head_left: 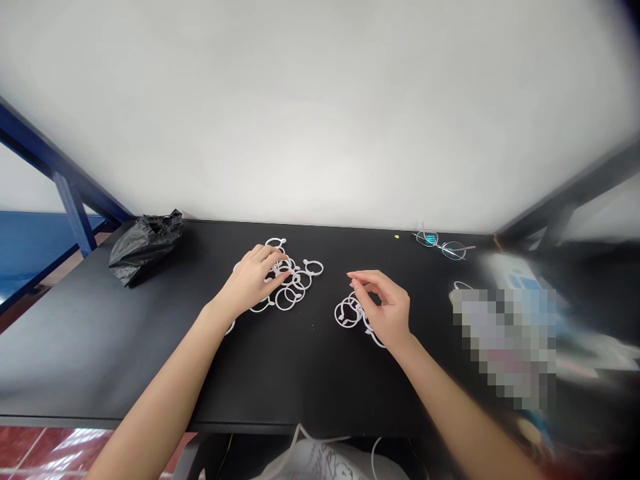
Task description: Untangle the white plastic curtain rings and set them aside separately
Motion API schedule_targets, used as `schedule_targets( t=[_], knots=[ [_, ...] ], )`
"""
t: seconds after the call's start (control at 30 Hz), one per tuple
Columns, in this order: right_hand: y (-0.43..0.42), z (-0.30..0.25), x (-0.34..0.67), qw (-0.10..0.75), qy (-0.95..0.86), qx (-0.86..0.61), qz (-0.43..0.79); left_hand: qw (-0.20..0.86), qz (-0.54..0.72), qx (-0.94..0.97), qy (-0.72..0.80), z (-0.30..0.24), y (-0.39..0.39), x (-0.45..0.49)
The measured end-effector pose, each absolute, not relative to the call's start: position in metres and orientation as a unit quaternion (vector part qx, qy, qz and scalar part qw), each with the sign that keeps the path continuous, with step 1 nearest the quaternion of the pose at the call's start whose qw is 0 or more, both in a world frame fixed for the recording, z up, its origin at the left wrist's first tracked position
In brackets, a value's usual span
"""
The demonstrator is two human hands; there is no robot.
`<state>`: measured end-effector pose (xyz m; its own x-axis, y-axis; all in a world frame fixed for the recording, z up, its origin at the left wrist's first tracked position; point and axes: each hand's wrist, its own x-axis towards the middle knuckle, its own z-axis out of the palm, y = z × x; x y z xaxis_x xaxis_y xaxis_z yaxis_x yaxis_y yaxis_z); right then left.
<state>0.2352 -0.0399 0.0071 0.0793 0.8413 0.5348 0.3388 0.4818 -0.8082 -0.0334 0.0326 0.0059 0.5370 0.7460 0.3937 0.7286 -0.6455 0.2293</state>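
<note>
Several white plastic rings (295,280) lie in a loose pile on the black table (150,347). My left hand (253,280) rests on the left side of that pile, fingers curled down onto the rings. A smaller cluster of white rings (349,312) lies to the right. My right hand (385,307) hovers just over this cluster, its fingers bent and slightly apart, with nothing clearly between them.
A crumpled black plastic bag (145,245) sits at the table's back left. A pair of glasses (443,244) lies at the back right by the white wall. A blurred, pixelated object (505,340) fills the right side. A white bag (325,460) hangs below the front edge.
</note>
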Motion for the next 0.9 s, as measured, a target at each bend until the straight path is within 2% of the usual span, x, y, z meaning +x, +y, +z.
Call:
schedule_targets(
  t=[0.2,0.3,0.4,0.67,0.9],
  knots=[
    [-0.034,0.01,0.244,0.568,-0.646,-0.479,0.175,0.021,0.252,0.875,0.412,0.006,0.033,-0.032],
    [-0.024,0.01,0.262,0.573,-0.626,-0.518,0.11,0.026,0.277,0.877,0.391,0.007,0.029,-0.026],
    [-0.015,0.009,0.28,0.568,-0.581,-0.573,0.111,0.037,0.287,0.889,0.356,0.006,0.021,-0.014],
    [-0.013,0.004,0.287,0.33,-0.637,-0.635,0.285,0.08,0.259,0.927,0.26,0.002,-0.007,0.019],
    [-0.014,-0.001,0.284,0.282,-0.679,-0.612,0.291,0.168,0.193,0.933,0.252,0.0,-0.019,0.03]
  ],
)
